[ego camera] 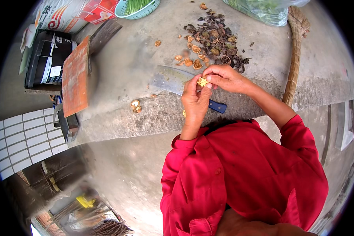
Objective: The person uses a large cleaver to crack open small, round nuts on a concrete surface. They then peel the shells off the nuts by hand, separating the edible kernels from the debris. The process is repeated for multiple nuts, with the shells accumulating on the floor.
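My left hand [195, 98] and my right hand [225, 79] meet over the edge of a concrete ledge, both with fingers closed on one pale yellow walnut kernel [203, 81]. Beneath them lies a cleaver, its broad metal blade [172, 79] pointing left and its blue handle [217, 106] sticking out to the lower right. Just beyond my hands are empty brown walnut shells [197, 64] beside a heap of dark, dried husks [216, 39]. Another opened walnut shell [135, 106] sits on the ledge to the left. A small yellow piece shows partly behind my left hand.
A straw broom [293, 59] rests on the ledge at right, near a clear plastic bag of greens [261, 13]. A turquoise basket [141, 11] of green stalks stands at the top. To the left are an orange-red board [76, 78], a black bucket [51, 57] and a printed sack [60, 17].
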{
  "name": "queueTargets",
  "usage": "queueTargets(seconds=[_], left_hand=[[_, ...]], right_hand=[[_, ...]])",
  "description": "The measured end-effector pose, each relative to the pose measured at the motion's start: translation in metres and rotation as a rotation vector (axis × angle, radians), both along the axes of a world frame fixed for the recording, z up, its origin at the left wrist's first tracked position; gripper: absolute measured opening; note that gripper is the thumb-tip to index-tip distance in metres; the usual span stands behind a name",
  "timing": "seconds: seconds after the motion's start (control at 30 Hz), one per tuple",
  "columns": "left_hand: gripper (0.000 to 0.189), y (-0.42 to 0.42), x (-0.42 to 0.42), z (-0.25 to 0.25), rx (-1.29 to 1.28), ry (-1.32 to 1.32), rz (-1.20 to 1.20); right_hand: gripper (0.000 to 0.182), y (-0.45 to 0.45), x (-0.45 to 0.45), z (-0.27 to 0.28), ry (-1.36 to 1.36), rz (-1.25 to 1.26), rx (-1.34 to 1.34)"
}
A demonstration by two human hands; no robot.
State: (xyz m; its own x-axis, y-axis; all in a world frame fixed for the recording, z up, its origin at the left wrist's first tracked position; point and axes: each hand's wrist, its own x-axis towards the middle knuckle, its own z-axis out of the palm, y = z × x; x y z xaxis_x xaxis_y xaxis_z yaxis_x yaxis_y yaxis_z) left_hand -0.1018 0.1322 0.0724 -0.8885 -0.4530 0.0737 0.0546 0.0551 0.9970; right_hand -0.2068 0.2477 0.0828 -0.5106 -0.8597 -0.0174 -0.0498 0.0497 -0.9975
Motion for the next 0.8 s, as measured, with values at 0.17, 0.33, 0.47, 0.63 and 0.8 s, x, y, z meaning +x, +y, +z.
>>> queueTargets(seconds=[0.17,0.33,0.47,0.63,0.8], left_hand=[[0.032,-0.003,-0.001,-0.011,-0.178,0.084,0.012],[0.027,-0.003,0.0,-0.011,-0.225,0.064,-0.029],[0.028,-0.004,-0.001,-0.019,-0.235,0.078,-0.033],[0.03,-0.004,0.003,-0.011,-0.205,0.059,-0.101],[0.03,-0.001,0.001,-0.008,0.416,0.018,-0.098]], right_hand=[[0.023,0.0,-0.001,-0.006,0.06,0.03,-0.006],[0.022,0.0,-0.001,-0.004,0.023,0.044,0.011],[0.021,-0.002,-0.002,-0.004,0.0,0.067,0.038],[0.021,0.003,-0.013,-0.003,-0.122,-0.018,0.085],[0.024,0.005,-0.017,-0.001,-0.12,0.009,0.047]])
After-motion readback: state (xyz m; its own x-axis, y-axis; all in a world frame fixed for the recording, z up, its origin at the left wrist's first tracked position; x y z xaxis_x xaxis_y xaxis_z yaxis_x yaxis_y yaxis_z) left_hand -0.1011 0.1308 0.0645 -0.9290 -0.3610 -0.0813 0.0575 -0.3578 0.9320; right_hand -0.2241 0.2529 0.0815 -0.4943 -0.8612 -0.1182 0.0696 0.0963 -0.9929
